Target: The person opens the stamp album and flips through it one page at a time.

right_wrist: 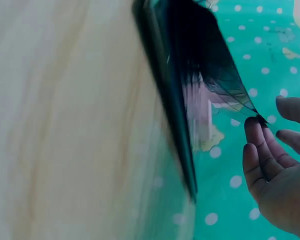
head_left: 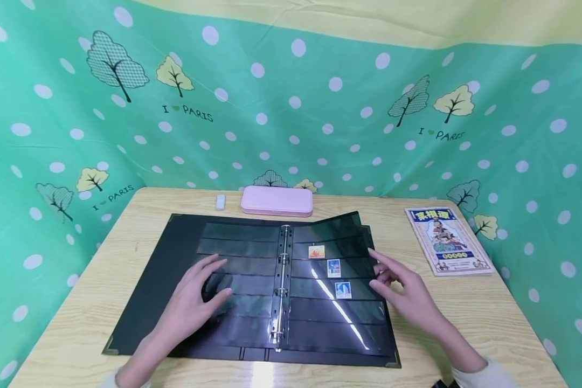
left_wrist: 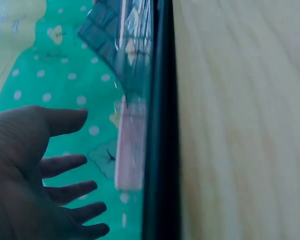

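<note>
An open black ring binder (head_left: 147,285) lies on the table, with clear-pocketed black pages on both sides of its metal rings (head_left: 282,280). Three small stamps sit in the right page (head_left: 337,337): an orange one (head_left: 316,251), a blue one (head_left: 334,268) and a blue-white one (head_left: 343,290). That page's upper right corner is raised. My right hand (head_left: 407,293) is at its outer edge; in the right wrist view fingertips (right_wrist: 252,121) touch the page's corner while the thumb stays apart. Over the left page (head_left: 242,307), my left hand (head_left: 191,299) has its fingers spread, holding nothing.
Behind the binder lie a pink pencil case (head_left: 276,201) and a small white eraser-like block (head_left: 220,202). At the table's right is an illustrated booklet (head_left: 448,241). A green dotted curtain (head_left: 291,129) hangs behind the wooden table (head_left: 475,323).
</note>
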The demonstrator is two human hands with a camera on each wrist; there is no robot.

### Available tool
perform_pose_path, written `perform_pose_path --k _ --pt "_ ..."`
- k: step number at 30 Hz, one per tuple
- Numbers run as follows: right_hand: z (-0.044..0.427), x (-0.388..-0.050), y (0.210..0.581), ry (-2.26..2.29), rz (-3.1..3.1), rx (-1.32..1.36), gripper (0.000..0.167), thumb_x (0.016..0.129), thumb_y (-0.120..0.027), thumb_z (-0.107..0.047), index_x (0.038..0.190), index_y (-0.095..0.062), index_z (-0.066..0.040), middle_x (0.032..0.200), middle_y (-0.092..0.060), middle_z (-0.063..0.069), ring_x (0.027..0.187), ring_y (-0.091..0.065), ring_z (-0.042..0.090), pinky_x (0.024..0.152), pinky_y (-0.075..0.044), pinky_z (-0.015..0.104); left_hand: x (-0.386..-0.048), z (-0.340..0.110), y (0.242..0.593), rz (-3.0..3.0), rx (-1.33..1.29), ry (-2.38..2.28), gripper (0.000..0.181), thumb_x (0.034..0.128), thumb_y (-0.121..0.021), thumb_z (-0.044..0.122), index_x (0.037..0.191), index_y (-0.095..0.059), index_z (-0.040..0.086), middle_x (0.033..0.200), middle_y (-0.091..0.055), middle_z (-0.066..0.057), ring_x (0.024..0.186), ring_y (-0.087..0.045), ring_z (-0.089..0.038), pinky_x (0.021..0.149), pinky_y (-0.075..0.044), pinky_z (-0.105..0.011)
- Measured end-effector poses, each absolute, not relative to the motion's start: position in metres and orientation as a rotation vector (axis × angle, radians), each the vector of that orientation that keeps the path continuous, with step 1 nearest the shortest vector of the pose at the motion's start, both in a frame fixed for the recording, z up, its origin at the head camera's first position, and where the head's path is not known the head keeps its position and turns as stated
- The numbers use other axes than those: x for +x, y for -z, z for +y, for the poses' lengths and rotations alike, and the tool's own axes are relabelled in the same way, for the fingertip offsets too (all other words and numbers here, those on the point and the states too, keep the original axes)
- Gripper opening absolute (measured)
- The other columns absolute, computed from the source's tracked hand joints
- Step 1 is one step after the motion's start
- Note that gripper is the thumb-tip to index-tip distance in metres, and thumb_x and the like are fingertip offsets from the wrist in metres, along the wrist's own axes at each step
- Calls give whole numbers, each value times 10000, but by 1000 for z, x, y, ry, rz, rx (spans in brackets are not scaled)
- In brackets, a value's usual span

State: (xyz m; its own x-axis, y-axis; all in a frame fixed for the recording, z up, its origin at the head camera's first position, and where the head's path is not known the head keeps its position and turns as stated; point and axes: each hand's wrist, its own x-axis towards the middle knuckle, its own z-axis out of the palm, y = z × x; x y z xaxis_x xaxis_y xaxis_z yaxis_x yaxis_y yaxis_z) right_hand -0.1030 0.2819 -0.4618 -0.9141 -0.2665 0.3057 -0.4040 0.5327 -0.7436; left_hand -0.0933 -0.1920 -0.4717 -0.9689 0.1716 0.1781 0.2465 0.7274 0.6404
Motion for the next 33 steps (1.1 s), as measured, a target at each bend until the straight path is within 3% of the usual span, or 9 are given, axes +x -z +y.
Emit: perform_pose_path --k 7,13,20,27,30,33 --pt "266 -88 452 -1235 -2573 734 683 992 -776 42 1628 -572 -105 1179 -688 -15 951 -659 79 840 -605 275 -85 -166 456 -2695 -448 1168 560 974 -876 147 1501 -687 125 1560 -635 -112 1448 -591 -406 1115 -503 -694" --pt "252 -76 445 -1072 -2680 777 758 1016 -805 -92 1695 -494 -223 1425 -663 -15 1220 -666 171 947 -631 457 -79 -146 443 -2669 -513 1220 530 969 -876 118 1468 -714 196 1489 -691 10 1386 -661 -304 1068 -575 -607" --pt "236 -69 439 -1111 -2689 920 686 1058 -732 -75 1689 -501 -211 1588 -591 -5 1394 -632 261 1048 -600 566 -73 -126 439 -2650 -603 1320 531 993 -857 158 1492 -689 222 1449 -712 38 1326 -691 -239 1063 -585 -566" --pt "223 -65 436 -1152 -2668 1026 720 1098 -579 -11 1759 -347 -180 1611 -615 -40 1441 -590 251 1081 -518 598 -72 -104 440 -2611 -625 1631 719 1076 -763 248 1699 -410 183 1429 -722 18 1290 -701 -226 1117 -564 -460" --pt "219 -64 434 -1217 -2643 1075 752 1097 -505 29 1782 -251 -150 1606 -625 -20 1439 -598 274 1095 -498 578 -73 -96 438 -2601 -583 1783 819 1104 -723 286 1763 -246 191 1448 -715 -13 1296 -699 -230 1134 -549 -451" --pt "216 -64 434 -1308 -2620 1132 724 1136 -418 -4 1796 -155 -137 1623 -610 -19 1488 -567 321 1126 -457 630 -72 -89 434 -2581 -542 1915 915 1114 -705 269 1790 -93 191 1459 -705 -50 1306 -696 -228 1144 -540 -454"
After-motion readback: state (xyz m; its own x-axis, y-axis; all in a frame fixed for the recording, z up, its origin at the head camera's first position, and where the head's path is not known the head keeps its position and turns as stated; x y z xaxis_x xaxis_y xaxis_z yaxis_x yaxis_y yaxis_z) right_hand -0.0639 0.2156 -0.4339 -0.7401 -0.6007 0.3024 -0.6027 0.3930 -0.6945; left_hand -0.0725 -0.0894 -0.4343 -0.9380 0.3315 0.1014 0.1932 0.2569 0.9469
